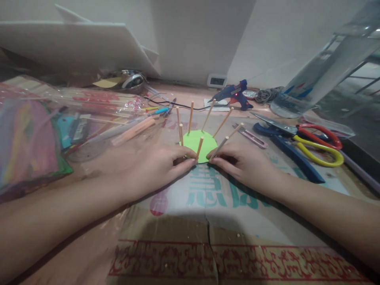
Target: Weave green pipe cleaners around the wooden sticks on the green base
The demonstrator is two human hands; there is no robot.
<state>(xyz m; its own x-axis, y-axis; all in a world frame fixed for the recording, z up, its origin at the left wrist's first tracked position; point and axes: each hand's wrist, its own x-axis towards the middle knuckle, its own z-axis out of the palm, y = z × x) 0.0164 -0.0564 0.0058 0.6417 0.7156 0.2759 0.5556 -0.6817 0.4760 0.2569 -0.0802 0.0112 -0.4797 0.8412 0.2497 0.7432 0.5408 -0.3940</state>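
At the green disc (193, 139), hands (162, 160) (247, 158) angle inward.

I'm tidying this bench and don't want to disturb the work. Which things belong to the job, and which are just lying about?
Belong to the job:
green disc, left hand and right hand at its near edge
wooden sticks around its rim
likely the glue gun, its red light on

Apparently just lying about:
scissors
blue-handled tool
pink snips
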